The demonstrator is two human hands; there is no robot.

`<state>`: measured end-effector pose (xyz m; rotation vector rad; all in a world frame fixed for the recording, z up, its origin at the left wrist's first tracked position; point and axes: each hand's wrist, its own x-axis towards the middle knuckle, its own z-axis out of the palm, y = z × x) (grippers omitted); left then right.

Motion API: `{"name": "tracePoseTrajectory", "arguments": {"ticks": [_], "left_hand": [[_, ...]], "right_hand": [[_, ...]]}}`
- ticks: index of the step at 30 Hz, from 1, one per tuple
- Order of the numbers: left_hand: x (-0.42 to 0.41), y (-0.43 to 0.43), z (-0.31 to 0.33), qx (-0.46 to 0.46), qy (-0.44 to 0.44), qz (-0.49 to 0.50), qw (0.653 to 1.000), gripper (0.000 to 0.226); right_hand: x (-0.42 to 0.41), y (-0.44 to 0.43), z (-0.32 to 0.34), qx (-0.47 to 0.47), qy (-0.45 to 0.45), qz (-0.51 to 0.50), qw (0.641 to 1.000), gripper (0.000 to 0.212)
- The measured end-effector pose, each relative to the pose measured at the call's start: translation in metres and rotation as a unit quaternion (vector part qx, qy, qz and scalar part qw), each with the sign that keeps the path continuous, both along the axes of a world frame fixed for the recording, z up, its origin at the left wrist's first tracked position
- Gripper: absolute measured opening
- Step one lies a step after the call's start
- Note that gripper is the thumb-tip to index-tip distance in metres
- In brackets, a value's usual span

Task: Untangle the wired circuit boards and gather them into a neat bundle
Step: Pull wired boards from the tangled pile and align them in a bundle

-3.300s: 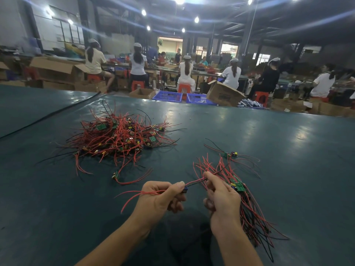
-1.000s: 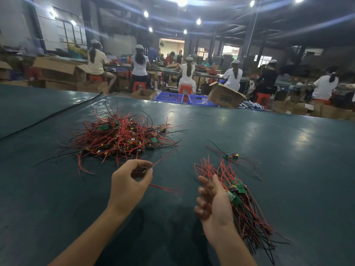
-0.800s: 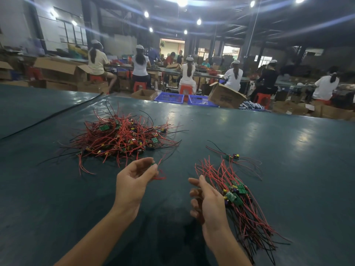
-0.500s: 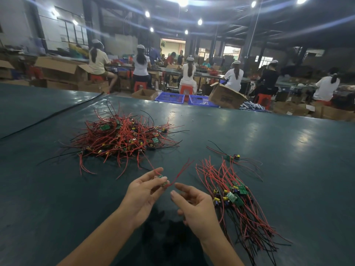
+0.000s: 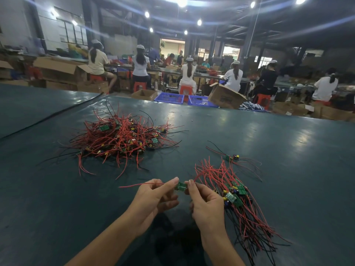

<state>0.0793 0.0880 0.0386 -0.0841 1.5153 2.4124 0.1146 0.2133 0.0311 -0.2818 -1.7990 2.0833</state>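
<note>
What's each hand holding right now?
Left hand: pinching one end of the small green circuit board.
Right hand: pinching the board's other end.

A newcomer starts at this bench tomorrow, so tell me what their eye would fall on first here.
First comes the tangled heap of red and black wires and green boards, far left on the dark green table. Near centre, the left hand and right hand pinch one small green board between them, with a red wire trailing left. Just right of the hands lies the straighter bundle.
</note>
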Motion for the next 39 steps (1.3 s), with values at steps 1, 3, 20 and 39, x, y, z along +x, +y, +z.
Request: {"name": "tracePoseTrajectory", "arguments": {"ticks": [1,3,20,39], "left_hand": [[0.001,0.000,0.001,-0.025,-0.011,-0.022,0.999,0.045],[0.004,0.001,0.003,-0.053,-0.020,-0.070,0.996,0.041],[0.007,0.004,0.007,-0.101,0.131,-0.042,0.985,0.021],[0.008,0.004,0.004,-0.105,0.174,-0.040,0.978,0.028]], "right_hand": [[0.000,0.000,0.000,-0.002,0.004,-0.002,1.000,0.026],[0.000,-0.002,0.001,0.007,0.012,0.007,1.000,0.025],[-0.015,0.028,0.010,-0.284,-0.042,-0.139,0.948,0.022],[-0.006,-0.001,0.003,-0.100,-0.073,-0.033,0.992,0.026]]}}
